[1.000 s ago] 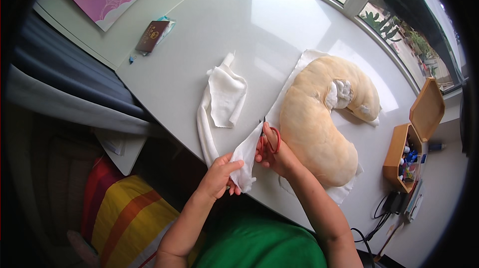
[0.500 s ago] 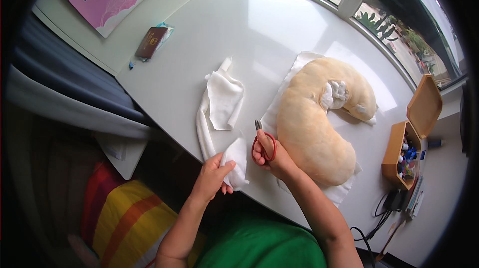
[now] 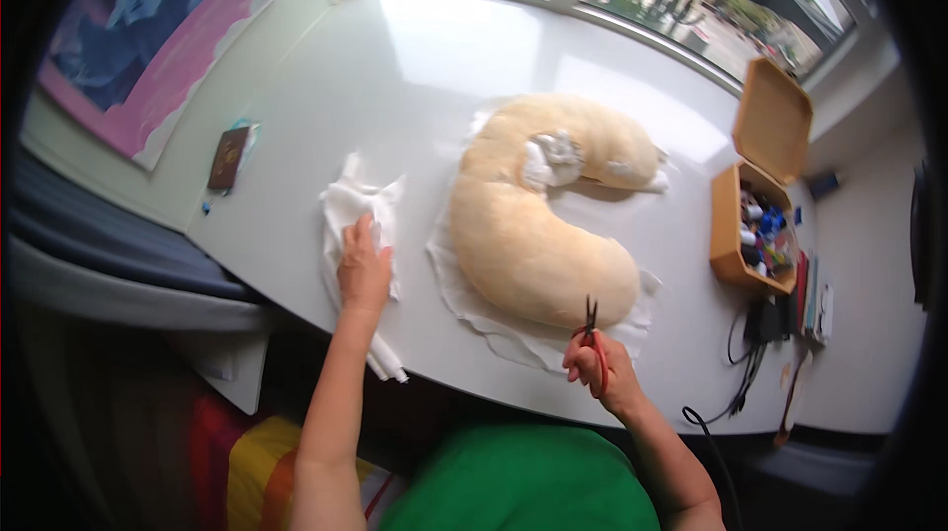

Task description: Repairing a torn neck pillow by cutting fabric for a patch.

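Note:
My left hand (image 3: 363,269) rests on a crumpled white cloth (image 3: 373,201) at the left of the table, fingers stretched over it and slightly blurred. A narrow white strip (image 3: 385,361) reaches from under my wrist to the front edge. My right hand (image 3: 612,373) grips small red-handled scissors (image 3: 591,316), dark blades pointing away from me, by the front end of a C-shaped cream cushion (image 3: 523,245). White stuffing (image 3: 555,158) shows at an opening in the cushion's inner curve. White fabric (image 3: 474,326) lies beneath the cushion.
An open wooden box (image 3: 729,225) of sewing supplies stands at the right. Black cables (image 3: 749,373) hang near the table's right front. A dark red booklet (image 3: 229,158) lies at the far left. A window (image 3: 681,7) borders the table's back.
My left hand has carried the white piece from the front edge forward onto the other white cloth. My right hand, with the scissors, has moved right and nearer. The view has shifted.

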Available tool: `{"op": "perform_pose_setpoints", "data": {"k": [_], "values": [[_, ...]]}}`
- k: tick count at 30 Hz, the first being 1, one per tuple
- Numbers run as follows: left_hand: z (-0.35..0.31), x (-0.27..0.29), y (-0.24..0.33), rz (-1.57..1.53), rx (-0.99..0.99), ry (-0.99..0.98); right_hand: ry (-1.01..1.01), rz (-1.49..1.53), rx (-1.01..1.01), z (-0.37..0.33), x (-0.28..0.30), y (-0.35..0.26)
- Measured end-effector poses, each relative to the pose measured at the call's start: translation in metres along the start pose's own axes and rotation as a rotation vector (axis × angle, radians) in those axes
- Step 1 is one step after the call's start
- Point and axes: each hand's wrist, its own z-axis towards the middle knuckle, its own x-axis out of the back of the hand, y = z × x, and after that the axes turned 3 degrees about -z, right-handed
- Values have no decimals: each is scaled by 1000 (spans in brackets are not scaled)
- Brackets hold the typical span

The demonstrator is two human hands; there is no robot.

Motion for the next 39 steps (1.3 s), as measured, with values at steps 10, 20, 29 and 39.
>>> {"op": "perform_pose_setpoints", "data": {"k": [10, 20, 29, 39], "values": [[69, -7, -34, -51, 41, -33, 668, -359, -56, -63, 101, 52], [-95, 4, 129, -90, -603, -28, 733, -520, -20, -58, 134, 61], [-133, -14, 186, -151, -469, -105, 658, -470, 90, -3, 148, 54], [-132, -55, 251, -33, -655, -293, 612, -571, 126, 55, 144, 71]]}}
